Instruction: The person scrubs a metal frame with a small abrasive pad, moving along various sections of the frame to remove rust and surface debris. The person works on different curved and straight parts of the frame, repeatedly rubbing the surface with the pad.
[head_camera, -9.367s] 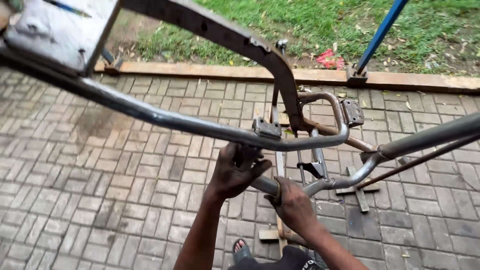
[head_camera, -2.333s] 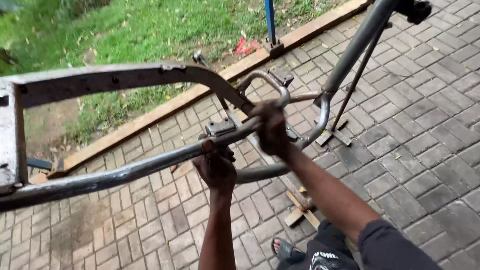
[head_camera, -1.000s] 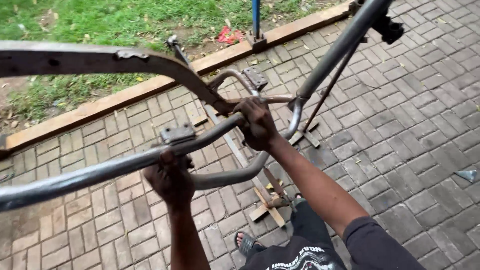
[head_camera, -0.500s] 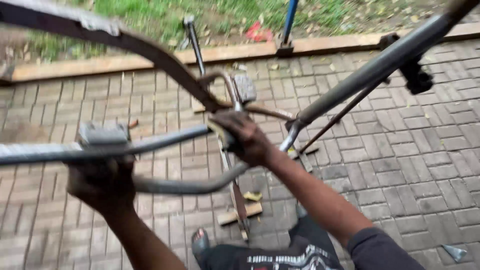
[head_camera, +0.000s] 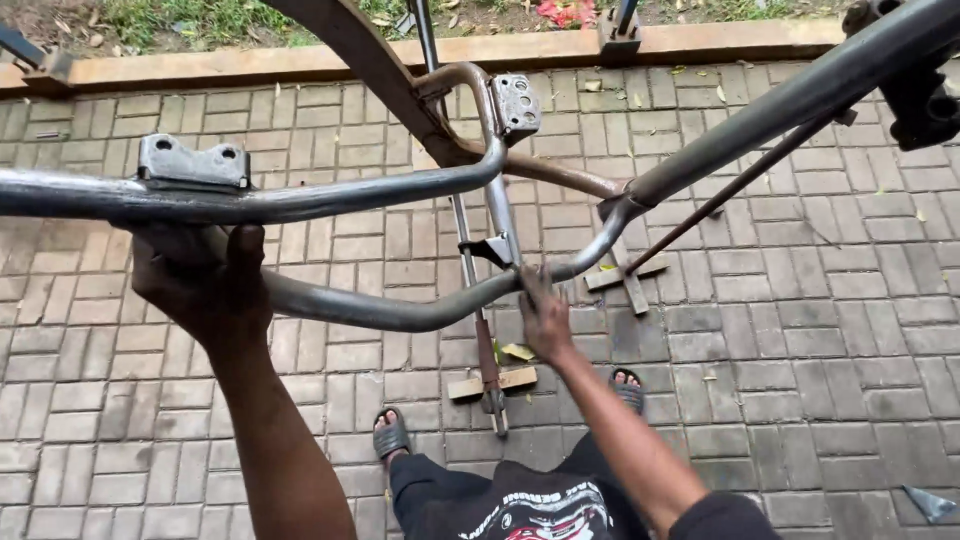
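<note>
While the bare metal frame (head_camera: 420, 190) spans the whole picture from the left edge to the upper right, the left hand (head_camera: 200, 275) at centre left is clenched around its lower tube, just beneath a bolted bracket (head_camera: 193, 162). The right hand (head_camera: 545, 320), near the middle of the picture, rests with fingers spread against the same lower tube where it bends upward; its grip is released, touching rather than grasping. A thin rod stand (head_camera: 480, 300) runs down behind the frame to wooden blocks (head_camera: 492, 382) on the brick paving (head_camera: 820, 320). Two sandalled feet (head_camera: 390, 435) show at the bottom centre. A grass strip (head_camera: 170, 15) lines the top edge.
</note>
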